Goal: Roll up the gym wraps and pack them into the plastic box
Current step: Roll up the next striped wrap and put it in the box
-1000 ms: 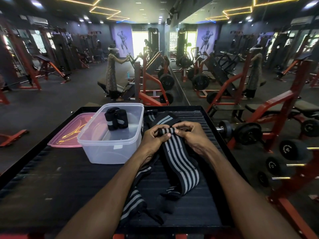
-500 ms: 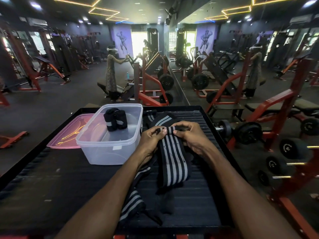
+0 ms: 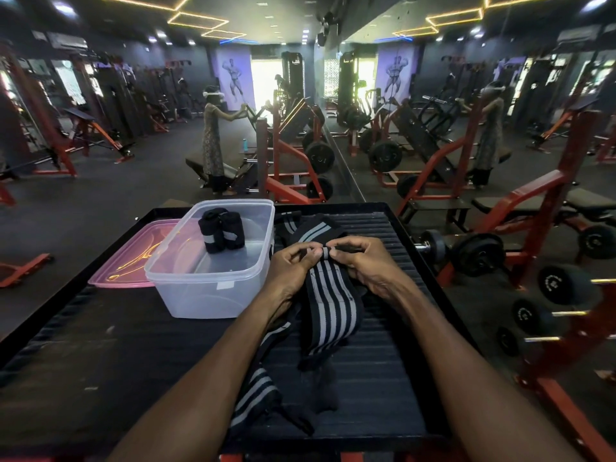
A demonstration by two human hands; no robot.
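Observation:
A black gym wrap with grey stripes (image 3: 333, 305) lies on the black ribbed table (image 3: 100, 355), its far end rolled tight. My left hand (image 3: 293, 265) and my right hand (image 3: 363, 261) both pinch that small roll from either side. The loose tail runs toward me and ends in a black tab. A second striped wrap (image 3: 256, 391) lies loose under my left forearm. A third striped wrap (image 3: 310, 228) lies just beyond my hands. The clear plastic box (image 3: 200, 295) stands left of my hands, with two rolled wraps (image 3: 221, 230) upright inside.
A pink lid (image 3: 123, 265) lies flat behind the box on the left. The table has a raised black rim (image 3: 410, 235). Dumbbells on a red rack (image 3: 546, 295) stand to the right. Gym machines, a mirror wall and a person at a machine fill the background.
The roll between my fingers has grown and the loose tail has shortened, pulled up the table toward my hands. Both hands stay at the same spot.

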